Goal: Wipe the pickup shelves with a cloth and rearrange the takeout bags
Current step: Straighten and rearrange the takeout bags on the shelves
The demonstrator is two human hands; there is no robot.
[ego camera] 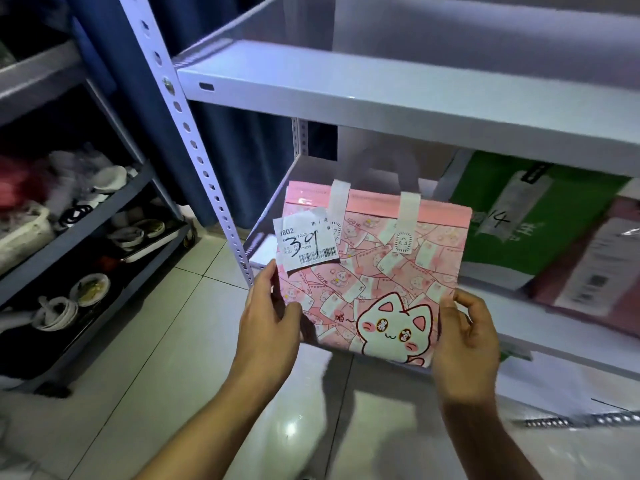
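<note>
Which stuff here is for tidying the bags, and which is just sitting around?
For the job: pink cat bag, held by left hand and right hand; green bag; white shelf.

Just lying about: dirty dishes on the side cart; blue curtain.

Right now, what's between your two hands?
Head view: only the pink cat bag, gripped at its lower corners by the left hand and right hand.

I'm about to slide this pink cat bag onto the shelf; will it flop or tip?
The pink bag probably stays fairly stiff: its front looks flat between the left hand and right hand. Its glossy surface may be slippery. Being tall and narrow, it might tip.
</note>
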